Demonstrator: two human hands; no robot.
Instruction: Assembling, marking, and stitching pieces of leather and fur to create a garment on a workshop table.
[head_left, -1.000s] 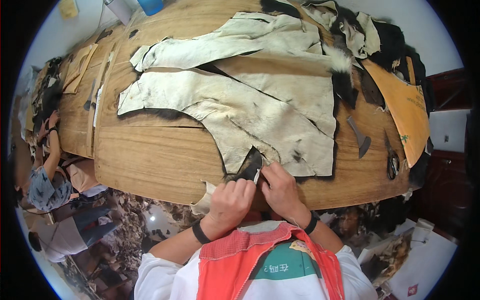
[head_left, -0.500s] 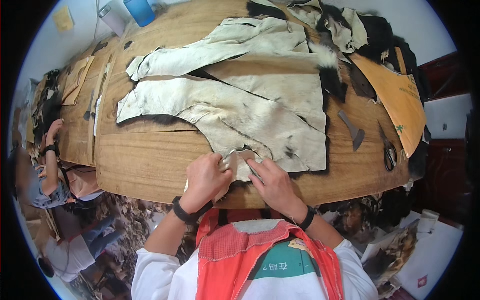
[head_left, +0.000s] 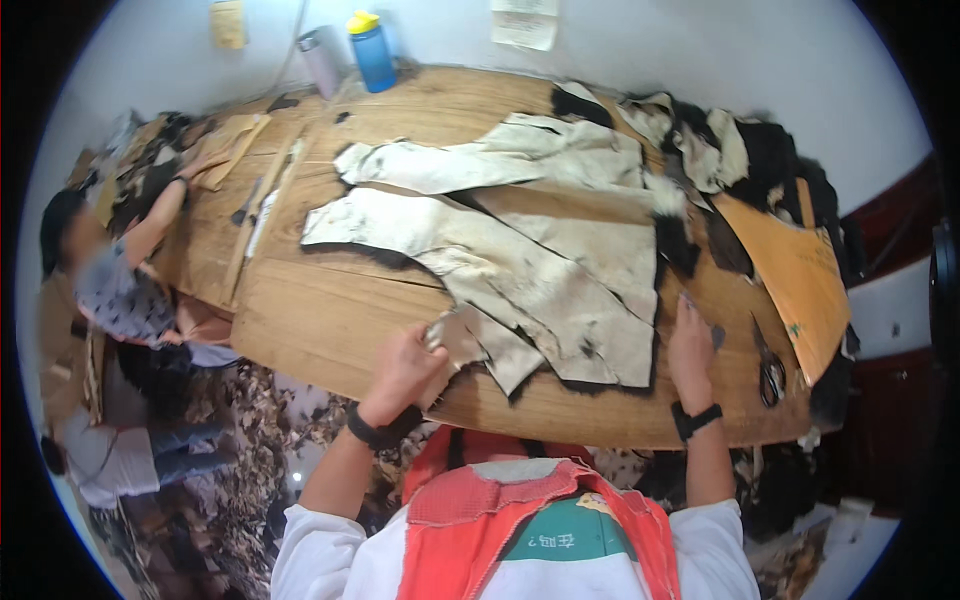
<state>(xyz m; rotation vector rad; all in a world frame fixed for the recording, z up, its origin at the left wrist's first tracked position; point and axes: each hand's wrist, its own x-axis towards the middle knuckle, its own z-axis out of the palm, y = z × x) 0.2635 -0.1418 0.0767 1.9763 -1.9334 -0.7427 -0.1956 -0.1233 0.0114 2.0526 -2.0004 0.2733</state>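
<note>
A large pale hide (head_left: 560, 250) with dark fur at its edges lies skin side up on the wooden table, with several slits in it. My left hand (head_left: 405, 370) is closed on a small pale hide piece (head_left: 460, 338) at the hide's near left corner. Whether that piece is joined to the hide I cannot tell. To the right of the hide, my right hand (head_left: 692, 350) is closed around a flat metal knife; its grey blade (head_left: 718, 337) shows beside the fingers, and the hand covers most of the rest.
Black-handled scissors (head_left: 769, 370) and an orange-yellow envelope (head_left: 790, 280) lie at the right. Fur scraps (head_left: 740, 150) are heaped at the far right. A blue bottle (head_left: 372, 55) and a pale tumbler (head_left: 320, 65) stand at the back. Another person (head_left: 130, 270) works at the left.
My right hand has left the hide's near corner and moved right to the knife. My left hand keeps its grip on the hide piece. The view has tilted up, and the other person's arm reaches farther forward.
</note>
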